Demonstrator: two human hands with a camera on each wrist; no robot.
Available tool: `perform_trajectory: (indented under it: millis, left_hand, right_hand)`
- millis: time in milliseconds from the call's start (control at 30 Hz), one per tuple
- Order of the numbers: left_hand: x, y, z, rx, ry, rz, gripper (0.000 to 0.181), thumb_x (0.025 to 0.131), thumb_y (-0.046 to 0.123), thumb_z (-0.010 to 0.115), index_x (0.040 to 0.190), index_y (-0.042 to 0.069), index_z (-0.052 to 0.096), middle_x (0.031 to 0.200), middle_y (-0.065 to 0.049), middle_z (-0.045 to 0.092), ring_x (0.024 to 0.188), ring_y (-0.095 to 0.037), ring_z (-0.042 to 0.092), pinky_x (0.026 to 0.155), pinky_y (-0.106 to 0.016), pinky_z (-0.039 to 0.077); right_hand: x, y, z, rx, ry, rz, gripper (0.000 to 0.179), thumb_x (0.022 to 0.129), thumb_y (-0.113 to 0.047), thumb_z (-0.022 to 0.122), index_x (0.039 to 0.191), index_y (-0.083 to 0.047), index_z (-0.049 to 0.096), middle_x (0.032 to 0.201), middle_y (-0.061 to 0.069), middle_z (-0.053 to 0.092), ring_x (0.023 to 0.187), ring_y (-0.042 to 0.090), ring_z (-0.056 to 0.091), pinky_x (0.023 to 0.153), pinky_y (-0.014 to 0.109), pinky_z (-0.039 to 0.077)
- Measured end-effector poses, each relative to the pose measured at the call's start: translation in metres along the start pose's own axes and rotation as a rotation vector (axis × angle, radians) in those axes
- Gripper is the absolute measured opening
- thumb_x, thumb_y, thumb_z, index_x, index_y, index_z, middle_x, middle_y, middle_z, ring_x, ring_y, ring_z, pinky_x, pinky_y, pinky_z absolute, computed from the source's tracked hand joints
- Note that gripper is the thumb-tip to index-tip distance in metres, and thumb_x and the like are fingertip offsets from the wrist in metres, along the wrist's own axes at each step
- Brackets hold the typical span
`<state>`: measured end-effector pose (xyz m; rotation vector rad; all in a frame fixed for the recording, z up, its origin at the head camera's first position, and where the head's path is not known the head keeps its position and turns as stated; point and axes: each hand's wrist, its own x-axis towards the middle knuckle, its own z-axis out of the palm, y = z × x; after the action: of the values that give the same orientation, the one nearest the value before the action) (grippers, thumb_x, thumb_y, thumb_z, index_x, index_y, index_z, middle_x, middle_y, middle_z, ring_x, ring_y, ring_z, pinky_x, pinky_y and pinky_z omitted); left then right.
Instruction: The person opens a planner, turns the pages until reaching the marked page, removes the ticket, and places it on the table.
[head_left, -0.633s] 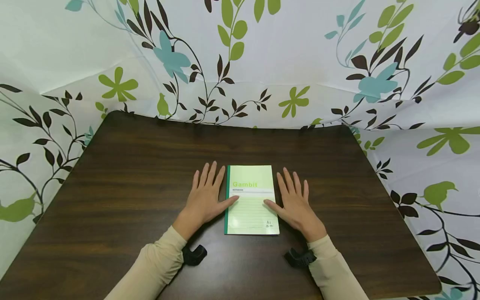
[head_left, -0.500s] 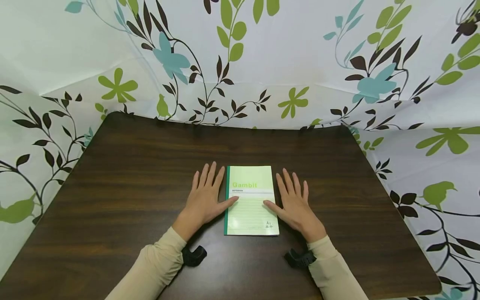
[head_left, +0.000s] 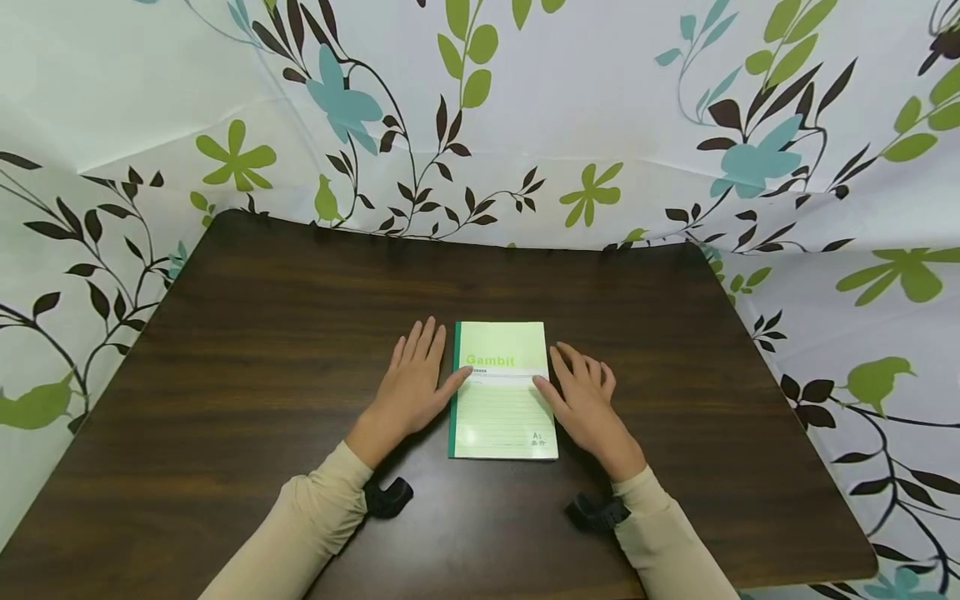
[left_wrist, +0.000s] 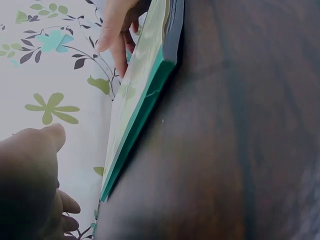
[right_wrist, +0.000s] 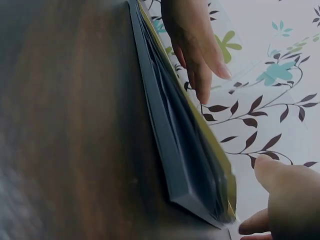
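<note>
A green-covered notebook [head_left: 501, 417] marked "Gambit" lies closed on the dark wooden table, its teal spine to the left. Beside the spine is my left hand [head_left: 407, 392], its fingers extended and its thumb over the cover's left edge. Past the opposite edge, my right hand [head_left: 588, 404] has its fingers slightly bent and its thumb over the cover's right edge. In the left wrist view the left thumb [left_wrist: 52, 137] appears apart from the notebook [left_wrist: 142, 95]. The right wrist view likewise shows the right thumb [right_wrist: 267, 170] off the cover, with the page edges [right_wrist: 175, 120] facing the camera.
The brown table [head_left: 247, 333] spreads around the notebook on all sides. Behind it and along its sides hangs a white curtain [head_left: 570, 92] with leaf, flower and bird prints. A black wrist device [head_left: 388, 498] sits at each sleeve cuff.
Both thumbs have shifted up toward the notebook's far side. The right hand's fingers have bent a little. The head view has shifted slightly, while the notebook stays in place on the table.
</note>
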<state>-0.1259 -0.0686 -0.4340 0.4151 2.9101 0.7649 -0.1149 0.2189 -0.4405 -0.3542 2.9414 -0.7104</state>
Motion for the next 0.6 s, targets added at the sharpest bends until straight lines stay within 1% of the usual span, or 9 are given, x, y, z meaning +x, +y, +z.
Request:
perform_trajectory:
  millis: [133,267,333,400,467,533,600]
  left_hand:
    - [0.002,0.001,-0.003,-0.008,0.029,0.006,0.085,0.108,0.058,0.043,0.165,0.000,0.017,0.174,-0.021,0.011,0.163,-0.040,0.007,0.131,-0.058,0.010]
    - [0.000,0.000,-0.004,-0.012,0.030,0.004,0.083,0.109,0.056,0.043,0.164,-0.002,0.019,0.173,-0.023,0.013,0.162,-0.042,0.009,0.130,-0.059,0.012]
    - [0.000,-0.001,-0.004,-0.022,0.029,0.000,0.082,0.109,0.055,0.041,0.164,-0.002,0.020,0.173,-0.023,0.013,0.162,-0.042,0.009,0.130,-0.059,0.013]
    - [0.000,-0.001,-0.005,-0.044,0.040,-0.004,0.080,0.110,0.054,0.040,0.164,-0.001,0.021,0.173,-0.023,0.015,0.162,-0.042,0.011,0.130,-0.058,0.014]
    - [-0.001,-0.001,-0.007,-0.093,0.060,-0.013,0.077,0.110,0.053,0.039,0.163,-0.001,0.023,0.172,-0.022,0.018,0.161,-0.042,0.014,0.129,-0.058,0.018]
    - [-0.002,-0.001,-0.012,-0.176,0.087,-0.026,0.073,0.111,0.050,0.038,0.162,0.000,0.028,0.171,-0.021,0.025,0.160,-0.042,0.021,0.127,-0.059,0.024]
    - [-0.003,-0.002,-0.017,-0.293,0.112,-0.042,0.067,0.112,0.047,0.038,0.160,0.000,0.034,0.165,-0.021,0.036,0.152,-0.041,0.038,0.121,-0.060,0.036]
  right_hand:
    - [0.002,-0.003,-0.003,0.027,0.013,-0.022,0.072,0.110,-0.056,0.038,0.162,-0.006,0.034,0.173,0.015,0.017,0.145,0.044,0.022,0.116,0.068,0.001]
    - [0.001,-0.004,-0.004,0.029,0.018,-0.026,0.069,0.110,-0.053,0.042,0.160,-0.006,0.038,0.173,0.015,0.018,0.146,0.045,0.023,0.115,0.068,0.002]
    - [0.000,-0.005,-0.004,0.036,0.039,-0.022,0.067,0.109,-0.051,0.046,0.159,-0.007,0.040,0.172,0.015,0.021,0.145,0.045,0.025,0.115,0.069,0.003]
    - [-0.002,-0.006,-0.005,0.050,0.078,-0.027,0.064,0.108,-0.047,0.052,0.157,-0.007,0.044,0.170,0.015,0.026,0.144,0.046,0.029,0.114,0.069,0.004]
    - [-0.004,-0.007,-0.006,0.085,0.125,-0.040,0.060,0.106,-0.043,0.057,0.154,-0.008,0.049,0.168,0.014,0.033,0.142,0.044,0.032,0.114,0.069,0.005]
    - [-0.006,-0.010,-0.007,0.134,0.167,-0.066,0.056,0.105,-0.040,0.061,0.152,-0.010,0.052,0.164,0.012,0.039,0.141,0.042,0.036,0.113,0.068,0.008]
    - [-0.010,-0.013,-0.010,0.209,0.184,-0.108,0.054,0.104,-0.036,0.063,0.152,-0.013,0.051,0.163,0.010,0.043,0.143,0.038,0.039,0.113,0.068,0.012]
